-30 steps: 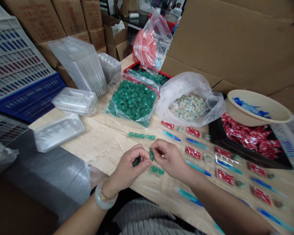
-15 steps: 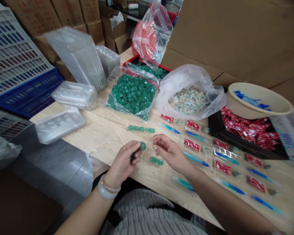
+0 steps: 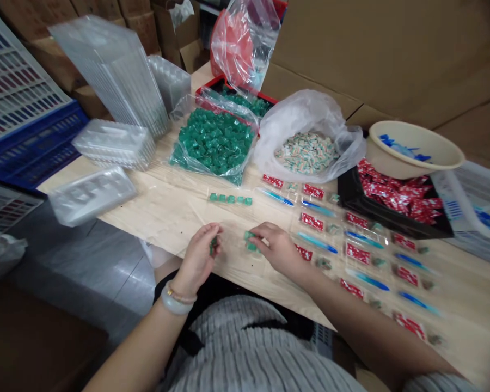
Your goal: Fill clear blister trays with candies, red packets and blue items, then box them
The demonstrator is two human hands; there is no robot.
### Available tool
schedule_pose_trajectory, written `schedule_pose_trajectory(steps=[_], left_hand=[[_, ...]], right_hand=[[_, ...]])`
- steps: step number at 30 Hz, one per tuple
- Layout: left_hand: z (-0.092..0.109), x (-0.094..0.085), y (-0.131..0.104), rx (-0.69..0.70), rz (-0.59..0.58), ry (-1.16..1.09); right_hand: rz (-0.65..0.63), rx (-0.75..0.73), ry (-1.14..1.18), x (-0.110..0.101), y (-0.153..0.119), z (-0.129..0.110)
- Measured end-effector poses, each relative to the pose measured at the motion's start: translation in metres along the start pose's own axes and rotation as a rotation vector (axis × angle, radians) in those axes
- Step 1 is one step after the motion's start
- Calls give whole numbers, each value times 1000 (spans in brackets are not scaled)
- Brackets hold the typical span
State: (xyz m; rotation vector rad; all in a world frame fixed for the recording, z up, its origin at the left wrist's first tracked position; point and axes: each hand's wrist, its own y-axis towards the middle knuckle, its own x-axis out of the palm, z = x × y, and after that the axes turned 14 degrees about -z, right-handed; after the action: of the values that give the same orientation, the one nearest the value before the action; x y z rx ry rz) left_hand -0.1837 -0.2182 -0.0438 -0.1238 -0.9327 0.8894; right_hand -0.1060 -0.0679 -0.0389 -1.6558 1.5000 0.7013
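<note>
Green pieces (image 3: pixel 251 246) at mid-frame: your right hand (image 3: pixel 280 247) is now down at them, your left hand (image 3: pixel 200 251) apart on the left.
Half a second ago your right fingertips were clear of these pieces and your left hand showed one at its fingertips; now your right thumb and fingers sit close together at the upper piece, pinching or just touching, can't tell which. Your left hand is half curled, with green showing inside its fingers; count hidden. So the work looks to have passed to your right hand, placing or adjusting a piece on the desk (image 3: pixel 159 209). The row of five green pieces (image 3: pixel 231 199) above, centre frame, looks undisturbed, below the bag of green pieces (image 3: pixel 216 144).
</note>
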Motion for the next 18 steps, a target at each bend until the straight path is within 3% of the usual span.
schedule_pose_trajectory(steps=[6,10,14,18], left_hand=[[-5,-11,-3,-80,-51,-69],[-4,-11,-1,-106,-91,-79],[-5,-9,6,-52,-83,-69],[-13,-4,15,32,15,-20]], right_hand=[[-115,134,-383,38,4,4],[-84,127,-392,35,1,5],[57,29,-129,19,5,-3],[12,-5,408,20,24,-12]])
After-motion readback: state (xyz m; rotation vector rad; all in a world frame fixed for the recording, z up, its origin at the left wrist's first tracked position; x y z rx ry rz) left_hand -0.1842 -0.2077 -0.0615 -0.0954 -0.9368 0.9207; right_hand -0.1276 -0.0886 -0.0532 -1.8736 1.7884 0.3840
